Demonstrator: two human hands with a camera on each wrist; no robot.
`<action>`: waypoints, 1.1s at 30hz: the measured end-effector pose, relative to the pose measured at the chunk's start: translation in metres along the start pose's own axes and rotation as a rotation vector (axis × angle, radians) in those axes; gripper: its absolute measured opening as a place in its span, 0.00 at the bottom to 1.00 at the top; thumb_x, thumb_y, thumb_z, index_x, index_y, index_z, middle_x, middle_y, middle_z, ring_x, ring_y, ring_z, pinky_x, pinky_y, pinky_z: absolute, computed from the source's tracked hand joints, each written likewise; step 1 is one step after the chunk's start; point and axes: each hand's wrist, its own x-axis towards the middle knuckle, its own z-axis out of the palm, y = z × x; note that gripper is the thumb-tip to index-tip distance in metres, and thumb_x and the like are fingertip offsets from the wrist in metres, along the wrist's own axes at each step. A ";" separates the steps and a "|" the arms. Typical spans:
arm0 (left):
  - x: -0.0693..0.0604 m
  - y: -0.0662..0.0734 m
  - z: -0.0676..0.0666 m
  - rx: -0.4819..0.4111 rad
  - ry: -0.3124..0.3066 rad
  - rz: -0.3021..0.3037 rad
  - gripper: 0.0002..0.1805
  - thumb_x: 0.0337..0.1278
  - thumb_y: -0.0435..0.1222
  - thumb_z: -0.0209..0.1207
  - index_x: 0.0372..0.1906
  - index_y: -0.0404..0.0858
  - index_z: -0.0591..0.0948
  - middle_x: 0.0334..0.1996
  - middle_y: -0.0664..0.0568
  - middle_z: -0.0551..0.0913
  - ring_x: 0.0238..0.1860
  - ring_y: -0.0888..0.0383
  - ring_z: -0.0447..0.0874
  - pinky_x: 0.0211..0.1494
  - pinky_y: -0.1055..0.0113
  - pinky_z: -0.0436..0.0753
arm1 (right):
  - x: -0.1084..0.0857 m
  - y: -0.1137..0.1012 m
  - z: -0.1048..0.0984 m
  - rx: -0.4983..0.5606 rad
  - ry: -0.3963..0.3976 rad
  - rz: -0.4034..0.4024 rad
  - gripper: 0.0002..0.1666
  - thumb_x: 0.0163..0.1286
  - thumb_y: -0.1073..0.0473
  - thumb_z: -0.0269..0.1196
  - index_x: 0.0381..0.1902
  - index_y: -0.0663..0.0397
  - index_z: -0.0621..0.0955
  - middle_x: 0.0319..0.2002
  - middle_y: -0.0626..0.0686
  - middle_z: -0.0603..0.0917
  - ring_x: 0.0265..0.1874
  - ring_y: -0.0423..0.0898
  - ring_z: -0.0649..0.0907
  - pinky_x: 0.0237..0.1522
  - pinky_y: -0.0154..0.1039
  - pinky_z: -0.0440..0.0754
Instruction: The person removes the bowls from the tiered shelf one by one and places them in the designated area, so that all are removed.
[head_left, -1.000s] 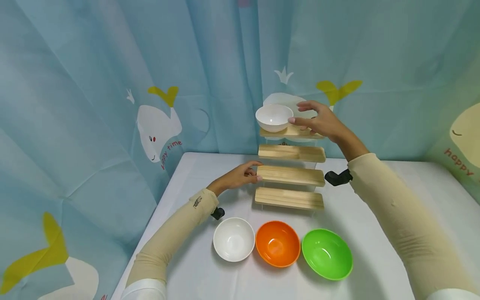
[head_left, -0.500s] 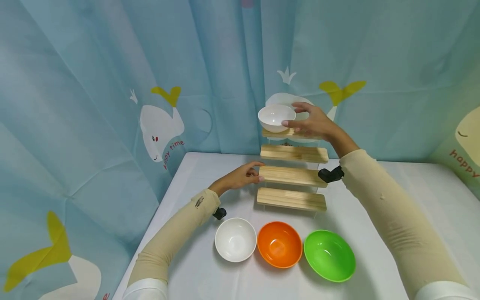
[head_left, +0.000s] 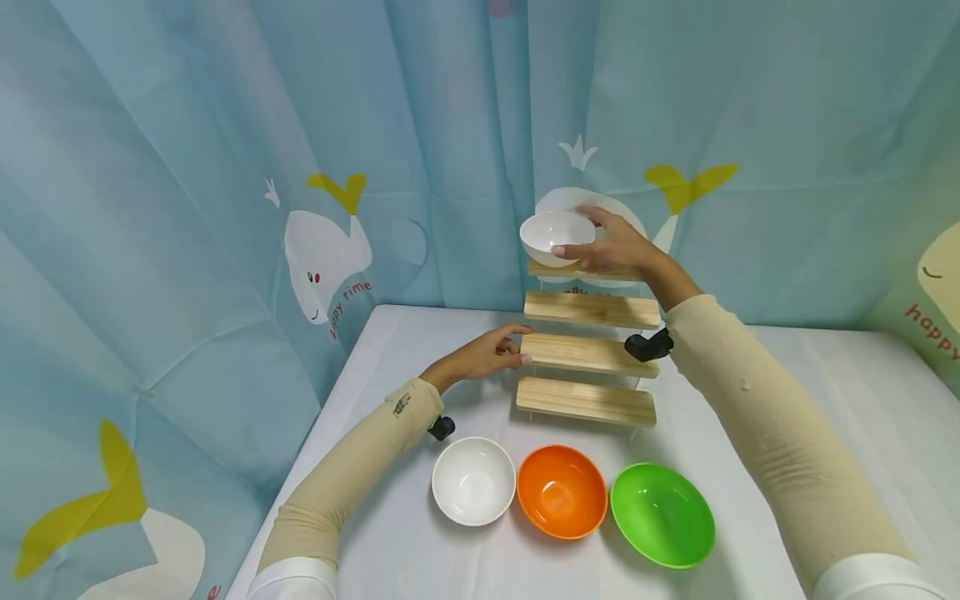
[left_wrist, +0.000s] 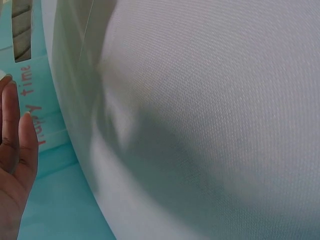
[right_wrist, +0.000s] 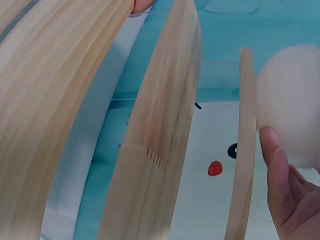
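A small white bowl (head_left: 557, 237) sits upright at the left end of the top board of a wooden tiered rack (head_left: 592, 309). My right hand (head_left: 618, 246) grips its right side, thumb at the front and fingers behind. In the right wrist view the bowl (right_wrist: 292, 105) stands against the top board, with the thumb (right_wrist: 275, 165) touching it low down. Two levels lower, my left hand (head_left: 480, 354) holds the left end of a board between index finger and thumb. Only part of the left hand (left_wrist: 15, 165) shows in the left wrist view.
In front of the rack stand a white bowl (head_left: 473, 482), an orange bowl (head_left: 562, 492) and a green bowl (head_left: 663, 515) in a row on the white-covered table (head_left: 405, 550). A blue curtain (head_left: 465, 125) with whale prints hangs close behind the rack.
My right hand has moved left from beside the white bowl on the top board and closed round its right side. The left hand stays at the rack. The view has shifted slightly.
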 end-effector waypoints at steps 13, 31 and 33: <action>0.000 -0.001 0.001 -0.033 -0.012 -0.020 0.34 0.72 0.44 0.58 0.77 0.43 0.60 0.49 0.31 0.82 0.53 0.40 0.82 0.58 0.60 0.78 | 0.007 0.001 0.007 -0.028 -0.005 0.020 0.66 0.59 0.39 0.73 0.82 0.47 0.48 0.39 0.62 0.87 0.32 0.46 0.86 0.29 0.37 0.81; 0.001 0.000 0.000 -0.016 -0.008 -0.006 0.35 0.72 0.44 0.58 0.77 0.41 0.61 0.48 0.33 0.83 0.52 0.41 0.83 0.57 0.60 0.79 | 0.005 0.008 0.004 -0.018 0.017 -0.008 0.65 0.56 0.44 0.77 0.82 0.48 0.52 0.38 0.60 0.88 0.36 0.51 0.88 0.31 0.39 0.83; 0.001 0.000 0.000 -0.016 -0.013 -0.003 0.36 0.72 0.44 0.58 0.77 0.39 0.60 0.48 0.32 0.83 0.53 0.39 0.83 0.57 0.59 0.79 | 0.003 0.009 0.003 -0.008 0.018 -0.005 0.65 0.56 0.44 0.77 0.81 0.48 0.52 0.38 0.59 0.88 0.36 0.52 0.87 0.31 0.39 0.83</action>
